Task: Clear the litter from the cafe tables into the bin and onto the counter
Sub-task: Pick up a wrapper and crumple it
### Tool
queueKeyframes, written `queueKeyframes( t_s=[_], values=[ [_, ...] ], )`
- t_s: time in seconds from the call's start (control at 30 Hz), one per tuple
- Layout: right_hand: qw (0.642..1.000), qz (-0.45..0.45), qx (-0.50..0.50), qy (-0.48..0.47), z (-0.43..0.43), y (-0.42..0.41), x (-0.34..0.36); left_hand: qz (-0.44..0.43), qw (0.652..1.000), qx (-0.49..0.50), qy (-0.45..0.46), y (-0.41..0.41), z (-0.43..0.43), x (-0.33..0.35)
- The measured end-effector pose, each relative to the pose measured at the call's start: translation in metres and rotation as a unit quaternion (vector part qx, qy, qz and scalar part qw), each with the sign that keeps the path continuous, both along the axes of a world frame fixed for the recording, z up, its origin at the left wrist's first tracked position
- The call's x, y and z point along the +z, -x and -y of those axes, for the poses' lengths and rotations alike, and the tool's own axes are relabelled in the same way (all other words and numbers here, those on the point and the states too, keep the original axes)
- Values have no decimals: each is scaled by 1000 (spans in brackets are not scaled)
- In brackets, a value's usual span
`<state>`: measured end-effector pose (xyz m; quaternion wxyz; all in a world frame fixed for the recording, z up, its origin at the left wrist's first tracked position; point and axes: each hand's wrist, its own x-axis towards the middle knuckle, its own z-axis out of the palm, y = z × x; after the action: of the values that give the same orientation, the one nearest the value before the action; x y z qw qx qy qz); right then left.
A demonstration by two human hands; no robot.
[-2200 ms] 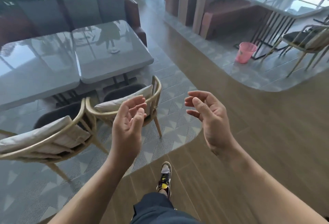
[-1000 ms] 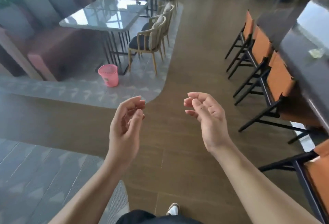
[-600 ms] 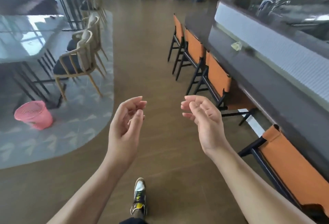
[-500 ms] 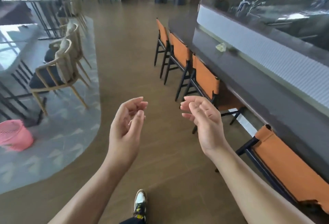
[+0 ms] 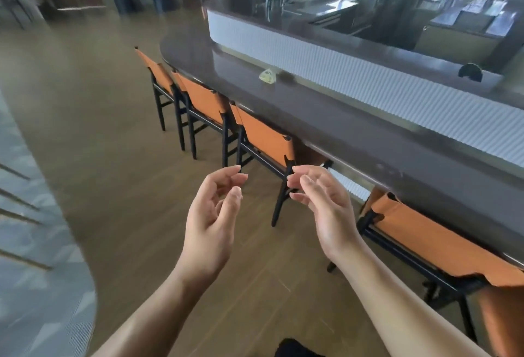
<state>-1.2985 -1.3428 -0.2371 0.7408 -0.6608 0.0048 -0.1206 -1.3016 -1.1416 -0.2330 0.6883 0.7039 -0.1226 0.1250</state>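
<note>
Dark brown desk [image 5: 326, 118], crumpled pale wrapper [image 5: 267, 76] lying on it beside the ribbed white panel [image 5: 368, 81], left hand [image 5: 211, 220] and right hand [image 5: 326, 206] raised empty, fingers [image 5: 224, 172] loosely curled and apart, orange chairs [image 5: 266, 138] alongside

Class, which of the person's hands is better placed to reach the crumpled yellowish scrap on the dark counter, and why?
Right, probably: the right hand is empty, fingers loose, on the side nearer the counter where the scrap lies. The left hand, also empty, is over the open floor, farther off.
</note>
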Motion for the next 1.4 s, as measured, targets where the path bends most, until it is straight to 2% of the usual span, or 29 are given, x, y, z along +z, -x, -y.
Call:
queueKeyframes(
  t_s=[0.27,0.47,0.6,0.83,1.13,1.4],
  values=[
    [999,-13,-34,-9,17,-112,-20,-20,999,-43,-7,-120,23,-15],
    [999,-7,-21,-34,31,-242,-24,-23,999,-24,-7,-247,41,-12],
    [1000,0,-9,1,47,-328,-15,-18,1000,-11,3,-321,52,-4],
    [1000,1,2,1,57,-435,-13,-29,999,-14,4,-422,63,-11],
    [1000,-15,-20,-1,36,-584,-30,-29,999,-26,16,-579,39,-23],
    [997,-11,-71,4,-12,-752,-29,-42,997,-59,14,-746,-14,-18]
  ],
)
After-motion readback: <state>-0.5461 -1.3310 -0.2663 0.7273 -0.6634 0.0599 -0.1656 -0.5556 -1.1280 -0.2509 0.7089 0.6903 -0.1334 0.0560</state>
